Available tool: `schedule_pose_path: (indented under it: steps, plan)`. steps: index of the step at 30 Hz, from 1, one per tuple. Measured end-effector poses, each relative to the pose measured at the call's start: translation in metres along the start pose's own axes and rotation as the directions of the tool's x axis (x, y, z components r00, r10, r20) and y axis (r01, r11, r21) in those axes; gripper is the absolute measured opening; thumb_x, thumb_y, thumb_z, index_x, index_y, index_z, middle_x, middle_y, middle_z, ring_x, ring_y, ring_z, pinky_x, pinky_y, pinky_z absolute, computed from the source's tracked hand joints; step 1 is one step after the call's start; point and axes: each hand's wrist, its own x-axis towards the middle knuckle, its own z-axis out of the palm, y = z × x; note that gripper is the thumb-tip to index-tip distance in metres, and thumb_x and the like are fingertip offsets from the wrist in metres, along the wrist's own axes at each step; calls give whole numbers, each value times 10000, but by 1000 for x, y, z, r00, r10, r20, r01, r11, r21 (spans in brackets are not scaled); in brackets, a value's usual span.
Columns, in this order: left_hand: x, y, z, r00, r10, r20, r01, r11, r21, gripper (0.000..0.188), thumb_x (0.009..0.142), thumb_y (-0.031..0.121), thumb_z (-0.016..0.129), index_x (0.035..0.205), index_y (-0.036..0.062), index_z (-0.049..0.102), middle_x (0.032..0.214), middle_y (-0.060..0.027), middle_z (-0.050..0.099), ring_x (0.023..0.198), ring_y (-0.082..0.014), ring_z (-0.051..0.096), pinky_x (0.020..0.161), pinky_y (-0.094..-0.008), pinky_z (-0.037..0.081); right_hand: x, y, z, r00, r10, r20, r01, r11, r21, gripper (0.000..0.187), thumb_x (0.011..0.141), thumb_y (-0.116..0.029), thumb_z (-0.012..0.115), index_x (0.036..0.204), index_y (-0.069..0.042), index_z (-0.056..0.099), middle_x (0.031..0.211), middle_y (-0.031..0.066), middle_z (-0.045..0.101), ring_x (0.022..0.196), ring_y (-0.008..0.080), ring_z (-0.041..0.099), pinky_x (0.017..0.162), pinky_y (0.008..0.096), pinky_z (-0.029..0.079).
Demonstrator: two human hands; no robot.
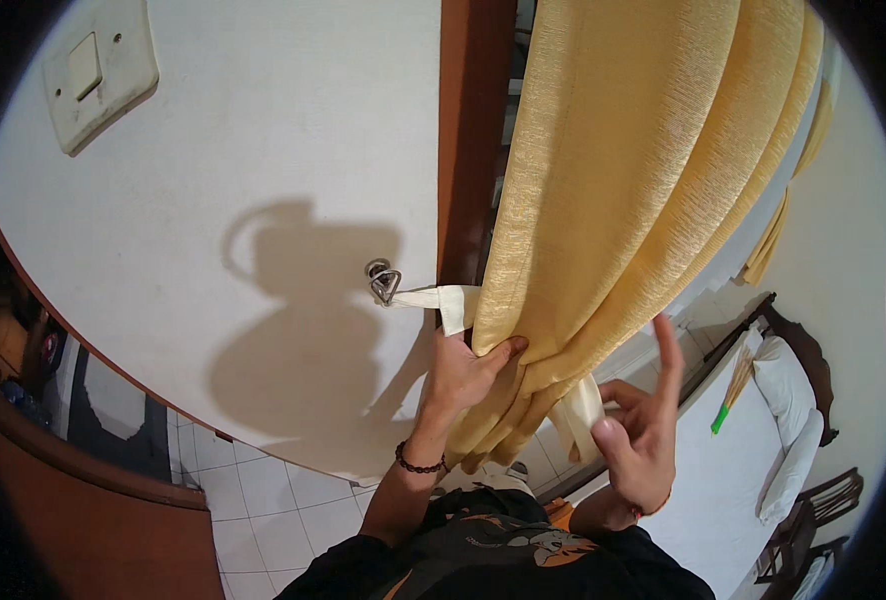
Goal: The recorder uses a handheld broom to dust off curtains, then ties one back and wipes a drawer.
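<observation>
A gold-yellow curtain [603, 200] hangs in long folds and is gathered at its lower part. My left hand [463, 375] grips its left edge, thumb across the front of the cloth and fingers hidden behind. Just above that hand, a cream tieback [458, 305] runs left to a metal wall hook [383, 282]. On the curtain's right side, my right hand [645, 435] has its index finger stretched upward. Its thumb and curled fingers close on the loose cream band of the tieback [578, 412], which hangs beside the gathered folds.
A white wall [343, 120] with a light switch [85, 68] stands to the left. A brown wooden frame [468, 160] edges the window. At the right are a bed [708, 490] with white pillows [788, 390], a green-handled broom [733, 390] and a dark chair [813, 515].
</observation>
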Motion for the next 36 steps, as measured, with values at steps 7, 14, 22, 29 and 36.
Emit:
schedule_pose_path:
  steps: [7, 14, 22, 29, 36]
  plan:
    - [-11, 9, -9, 994, -104, 18, 104, 994, -14, 256, 816, 126, 691, 1004, -38, 638, 860, -85, 695, 759, -111, 608, 679, -275, 489, 5, 6, 21, 946, -12, 325, 62, 988, -144, 326, 867, 1, 538, 1190, 43, 553, 726, 49, 567, 634, 75, 535, 589, 197, 409]
    - [-56, 38, -47, 925, 200, -324, -99, 947, 304, 384, 838, 221, 667, 1120, -10, 546, 1005, -111, 620, 953, -182, 597, 806, -328, 485, 36, 28, 45, 887, -105, 450, 166, 981, -98, 516, 812, 77, 445, 1325, 35, 424, 1015, 274, 638, 1037, 311, 634, 887, 310, 479]
    - [-74, 50, -34, 936, 348, -45, -251, 754, 607, 882, 739, 127, 755, 1440, -20, 239, 1116, -246, 557, 999, -363, 591, 900, -402, 464, 39, 14, 62, 831, -52, 553, 172, 971, -168, 560, 815, 71, 407, 1373, 28, 385, 1066, 242, 633, 1106, 289, 598, 968, 319, 423]
    - [-74, 48, -46, 837, 539, -98, -306, 609, 731, 480, 718, -68, 617, 1193, -21, 572, 1006, -174, 593, 862, -286, 628, 697, -376, 497, 52, -1, 67, 670, -313, 674, 633, 715, -297, 652, 717, 54, 471, 1364, 11, 405, 703, 177, 614, 688, 347, 649, 657, 370, 513]
    - [-60, 86, -85, 875, 436, -209, -245, 772, 587, 366, 687, -129, 567, 1020, 4, 638, 867, -121, 664, 726, -208, 647, 643, -281, 512, 67, -6, 81, 781, -198, 593, 604, 480, -636, 497, 782, -80, 539, 1227, 119, 441, 512, 195, 552, 470, 371, 585, 482, 452, 472]
